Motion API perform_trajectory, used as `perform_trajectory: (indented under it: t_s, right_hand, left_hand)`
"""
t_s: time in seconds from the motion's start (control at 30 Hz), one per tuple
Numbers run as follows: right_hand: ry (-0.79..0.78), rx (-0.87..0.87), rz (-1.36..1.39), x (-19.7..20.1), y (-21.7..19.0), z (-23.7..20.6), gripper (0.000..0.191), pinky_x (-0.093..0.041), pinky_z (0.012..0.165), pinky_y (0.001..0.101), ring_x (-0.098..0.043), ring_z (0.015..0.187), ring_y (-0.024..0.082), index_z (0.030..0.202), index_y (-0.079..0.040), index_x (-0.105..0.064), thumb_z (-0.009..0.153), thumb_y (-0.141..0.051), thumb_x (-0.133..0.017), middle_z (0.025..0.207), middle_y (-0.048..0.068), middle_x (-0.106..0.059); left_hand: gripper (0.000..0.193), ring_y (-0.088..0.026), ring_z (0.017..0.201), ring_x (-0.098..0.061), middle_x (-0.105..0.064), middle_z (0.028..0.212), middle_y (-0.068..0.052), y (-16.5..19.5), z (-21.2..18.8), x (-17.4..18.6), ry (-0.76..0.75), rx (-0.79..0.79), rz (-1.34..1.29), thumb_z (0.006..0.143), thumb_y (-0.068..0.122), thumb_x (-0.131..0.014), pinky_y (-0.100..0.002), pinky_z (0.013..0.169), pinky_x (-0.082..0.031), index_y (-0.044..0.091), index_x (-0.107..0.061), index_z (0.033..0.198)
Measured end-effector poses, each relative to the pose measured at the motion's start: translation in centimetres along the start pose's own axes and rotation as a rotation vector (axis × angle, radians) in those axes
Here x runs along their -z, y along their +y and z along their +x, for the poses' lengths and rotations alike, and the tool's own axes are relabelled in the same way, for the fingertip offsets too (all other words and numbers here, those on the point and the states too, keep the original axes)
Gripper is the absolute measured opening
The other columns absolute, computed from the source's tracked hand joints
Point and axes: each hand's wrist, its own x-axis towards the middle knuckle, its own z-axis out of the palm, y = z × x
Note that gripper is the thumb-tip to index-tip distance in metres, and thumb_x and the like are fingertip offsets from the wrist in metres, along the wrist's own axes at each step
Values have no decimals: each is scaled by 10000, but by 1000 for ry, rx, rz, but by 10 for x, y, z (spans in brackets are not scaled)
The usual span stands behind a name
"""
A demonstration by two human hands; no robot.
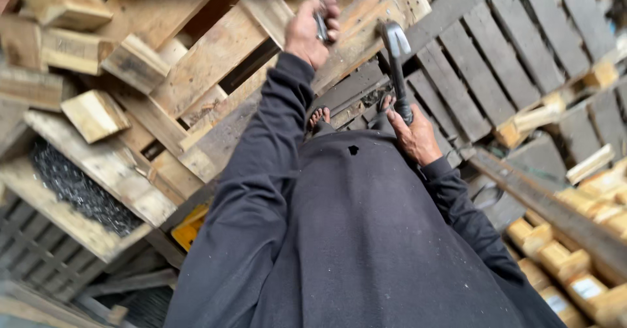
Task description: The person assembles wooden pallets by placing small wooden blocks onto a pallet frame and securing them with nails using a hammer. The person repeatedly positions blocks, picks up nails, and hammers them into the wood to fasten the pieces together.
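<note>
My left hand (312,29) is raised out in front, closed around a small dark metal piece (321,26) that I cannot make out clearly. My right hand (415,134) grips the handle of a claw hammer (396,63), held upright with its grey head at the top. Both arms are in dark long sleeves. Under the hands lies a dark weathered pallet (496,73) and a pile of pale wooden planks (209,60). My bare toes (318,116) show just below the left forearm, on the planks.
Loose wooden blocks (95,114) and broken boards are heaped at the left. A pile of dark nails (78,187) lies on a board at lower left. Short blocks line the pallet edge (562,263) at lower right. A yellow object (189,227) peeks out beside my left sleeve.
</note>
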Motion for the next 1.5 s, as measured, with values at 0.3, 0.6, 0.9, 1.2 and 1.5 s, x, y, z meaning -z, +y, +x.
perform_trajectory:
  t_s: [0.3, 0.6, 0.9, 1.2, 1.5]
  right_hand:
    - [-251, -169, 49, 66, -5, 29, 340, -428, 491, 261, -489, 563, 60, 1033, -62, -563, 1006, -388, -654, 725, -30, -548]
    - [-384, -137, 117, 68, 1, 45, 338, -411, 465, 244, -484, 522, 64, 973, -80, -530, 1049, -401, -605, 669, -25, -533]
    - [-406, -127, 192, 69, 21, 50, 325, -386, 441, 244, -446, 506, 55, 994, -91, -526, 1044, -403, -601, 662, -36, -511]
    - [-270, -171, 261, 74, -3, 23, 346, -399, 444, 256, -467, 501, 74, 991, -81, -545, 1036, -418, -611, 673, -32, -513]
    - [-188, -204, 178, 69, -3, 30, 332, -411, 440, 263, -470, 495, 81, 1039, -75, -547, 1022, -392, -647, 659, -14, -510]
  left_hand:
    - [184, -199, 886, -691, -716, 1038, -129, -54, -45, 3, -258, -158, -400, 1053, 86, -548, -340, 769, -628, -15, -659, 1160]
    - [161, -236, 919, -740, -761, 1027, -145, -90, -57, -1, -240, -285, -363, 1038, 150, -638, -360, 791, -644, 10, -714, 1063]
    - [190, -226, 877, -709, -738, 957, -115, -90, -57, -13, -277, -234, -277, 956, 205, -785, -358, 788, -619, 32, -712, 985]
    - [226, -148, 715, -661, -728, 837, -48, -77, -25, -35, -55, -579, 114, 845, 197, -909, -310, 658, -591, 84, -718, 887]
    - [182, -88, 629, -691, -806, 770, -11, -73, -16, -24, 107, -960, 897, 798, 230, -904, -241, 595, -559, 92, -830, 890]
